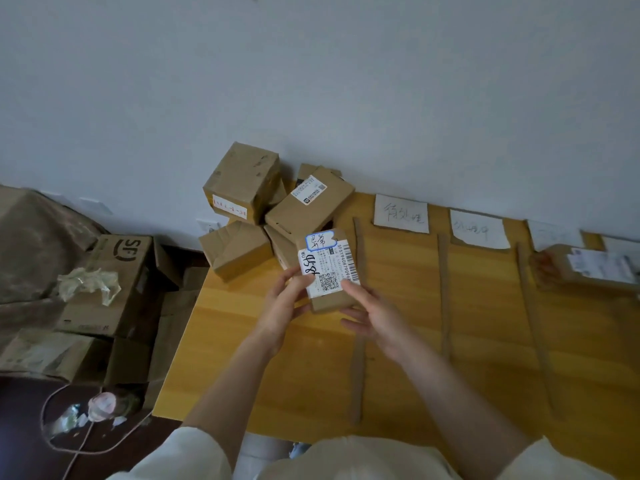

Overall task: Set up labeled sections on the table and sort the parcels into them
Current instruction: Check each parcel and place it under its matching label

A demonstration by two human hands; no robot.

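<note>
Wooden counter (pixel 485 323) against a pale wall; cardboard parcels (pixel 273 206) piled at its far left corner. Left hand (pixel 284 306) and right hand (pixel 374 317) both pinch a small labelled parcel (pixel 329 271) above the leftmost section, thumbs on its label. Cardboard strips (pixel 445 296) divide the sections rightward, paper signs (pixel 401 213) along the wall.

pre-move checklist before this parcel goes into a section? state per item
1. Parcel held by both the left hand and the right hand, grip at its near end: ok.
2. Shipping label faces the camera, barcode visible: ok.
3. Blue-edged sticker handwriting legible: cannot tell.
4. Section signs at the wall, e.g. first sign, match the sticker: cannot tell.
5. Cardboard divider strips laid out: ok.
6. Bare table in the first section: ok.
</note>
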